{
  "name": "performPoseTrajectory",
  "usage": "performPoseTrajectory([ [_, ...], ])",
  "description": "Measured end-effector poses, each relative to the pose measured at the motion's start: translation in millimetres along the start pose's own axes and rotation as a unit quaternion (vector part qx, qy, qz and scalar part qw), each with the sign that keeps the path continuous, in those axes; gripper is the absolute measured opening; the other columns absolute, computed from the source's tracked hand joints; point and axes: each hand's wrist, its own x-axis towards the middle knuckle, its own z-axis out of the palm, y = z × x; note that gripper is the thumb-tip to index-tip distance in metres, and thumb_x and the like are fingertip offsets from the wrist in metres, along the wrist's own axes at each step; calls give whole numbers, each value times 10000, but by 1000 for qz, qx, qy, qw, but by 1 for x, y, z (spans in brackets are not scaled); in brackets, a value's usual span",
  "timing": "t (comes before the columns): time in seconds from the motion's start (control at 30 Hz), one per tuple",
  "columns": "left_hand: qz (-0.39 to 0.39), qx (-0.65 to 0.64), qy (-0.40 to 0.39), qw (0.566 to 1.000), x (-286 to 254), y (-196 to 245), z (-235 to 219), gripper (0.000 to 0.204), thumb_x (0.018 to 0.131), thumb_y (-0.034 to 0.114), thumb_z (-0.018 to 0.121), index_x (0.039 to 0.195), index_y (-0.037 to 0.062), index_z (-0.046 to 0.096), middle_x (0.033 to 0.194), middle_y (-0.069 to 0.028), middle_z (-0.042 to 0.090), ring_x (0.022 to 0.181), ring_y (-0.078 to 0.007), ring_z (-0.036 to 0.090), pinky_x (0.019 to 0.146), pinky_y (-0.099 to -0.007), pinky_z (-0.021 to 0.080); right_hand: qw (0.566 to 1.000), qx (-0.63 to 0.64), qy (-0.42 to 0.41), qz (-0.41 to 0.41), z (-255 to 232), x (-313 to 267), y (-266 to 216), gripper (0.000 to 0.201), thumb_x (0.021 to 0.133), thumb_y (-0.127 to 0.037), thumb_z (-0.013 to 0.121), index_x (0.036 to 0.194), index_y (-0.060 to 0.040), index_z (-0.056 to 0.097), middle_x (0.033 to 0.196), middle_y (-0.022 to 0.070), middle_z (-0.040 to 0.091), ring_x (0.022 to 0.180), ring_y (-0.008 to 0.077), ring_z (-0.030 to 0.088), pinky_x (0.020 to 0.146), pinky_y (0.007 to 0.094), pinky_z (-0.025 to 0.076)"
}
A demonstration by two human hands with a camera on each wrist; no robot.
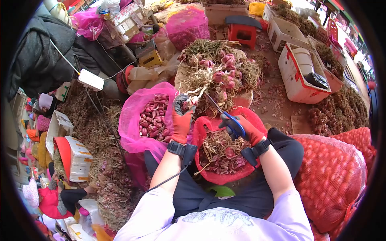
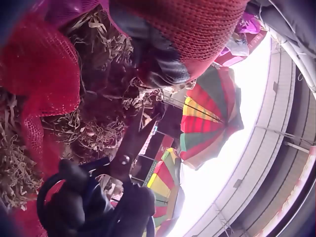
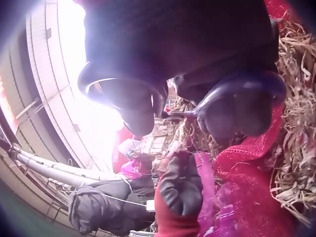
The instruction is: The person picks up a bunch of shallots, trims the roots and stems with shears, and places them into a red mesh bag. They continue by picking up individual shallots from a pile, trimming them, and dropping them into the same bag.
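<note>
My left hand (image 1: 182, 120), in a red and black glove, pinches a shallot (image 1: 189, 104) with dry stalks near the heap of shallots (image 1: 225, 74). Blue-handled scissors (image 1: 237, 123) are gripped in my gloved right hand (image 1: 248, 129). Their blades (image 2: 136, 140) stand apart in the left wrist view, tips near the left fingertips. Beneath the hands, a red mesh bag (image 1: 209, 174) holds dry stalk trimmings (image 1: 223, 150). To the left, a pink mesh bag (image 1: 128, 124) contains loose trimmed shallots (image 1: 155, 116). The right wrist view shows fingers through the scissor handles (image 3: 247, 84).
Full red mesh sacks (image 1: 329, 172) stand at the right. White foam boxes (image 1: 301, 76) and a red stool (image 1: 243, 34) are farther off. A white power bank (image 1: 91, 79) with cables hangs at the left. Dry stalks (image 1: 108, 168) cover the ground on the left.
</note>
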Motion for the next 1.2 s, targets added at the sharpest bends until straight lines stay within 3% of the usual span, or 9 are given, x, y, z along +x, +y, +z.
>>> performPoseTrajectory([
  [0.27, 32, 60, 14, 998, -8, 7, 9, 428, 758, -64, 649, 1157, 20, 521, 1107, -65, 583, 990, -156, 564, 902, -301, 442, 996, -76, -33, -17, -4, 20, -11, 496, 829, -488, 617, 885, 3, 664, 505, 8, 496, 416, 101, 495, 386, 247, 360],
  [0.37, 55, 59, 9, 997, -10, 14, 14, 421, 761, -64, 650, 1153, 17, 521, 1109, -64, 582, 993, -155, 563, 899, -298, 448, 998, -65, -6, 22, 3, 29, -18, 432, 833, -435, 636, 910, -11, 673, 515, 4, 513, 402, 100, 482, 374, 249, 352],
  [0.57, -37, -47, 26, 998, -11, 4, 8, 410, 760, -76, 648, 1142, 16, 532, 1075, -56, 594, 956, -149, 576, 865, -292, 468, 994, 15, 72, -84, 4, 31, -3, 340, 837, -319, 664, 994, -18, 668, 580, -2, 545, 379, 78, 445, 363, 240, 347],
  [0.73, -22, -32, 42, 998, -13, -5, 7, 419, 754, -85, 647, 1146, 17, 537, 1062, -52, 597, 931, -148, 581, 846, -281, 470, 999, -7, -5, 36, -12, 18, 25, 439, 869, -394, 603, 1056, 4, 599, 593, -44, 470, 459, 65, 483, 402, 213, 378],
  [0.9, -38, 58, 27, 997, -13, 14, 15, 417, 767, -79, 636, 1159, 18, 531, 1081, -54, 590, 906, -147, 590, 805, -268, 484, 998, -66, -2, 5, -11, 31, 12, 444, 859, -379, 624, 1061, 17, 628, 651, -18, 556, 501, 65, 508, 438, 213, 392],
  [1.0, -86, -160, 30, 983, -18, -48, -7, 355, 799, -48, 631, 1134, 27, 542, 1029, -46, 600, 843, -132, 595, 755, -253, 494, 987, -135, 14, -84, -10, 37, 4, 356, 853, -312, 648, 1088, -45, 668, 793, 27, 661, 609, 48, 527, 517, 224, 407],
  [1.03, -170, -289, -30, 941, -13, -13, 1, 260, 819, -29, 625, 1062, 33, 558, 960, -31, 604, 826, -123, 601, 720, -235, 499, 984, -158, 29, -77, -16, 39, 9, 355, 847, -312, 658, 1077, -41, 672, 756, 22, 655, 604, 49, 525, 508, 225, 403],
  [1.1, -55, -123, 35, 990, -9, 0, 6, 183, 837, -2, 617, 1004, 45, 559, 914, -17, 605, 812, -117, 603, 711, -227, 500, 977, -180, 87, -67, -7, 11, -2, 355, 841, -324, 663, 1021, -18, 677, 678, 8, 621, 556, 65, 535, 473, 214, 396],
  [1.2, -129, -230, -42, 964, -22, 18, 10, 97, 904, 100, 550, 987, 49, 553, 909, -47, 615, 774, -166, 631, 685, -268, 527, 995, 28, 92, -16, -10, -32, 20, 344, 844, -349, 658, 927, -15, 660, 579, -7, 549, 531, 74, 536, 452, 202, 389],
])
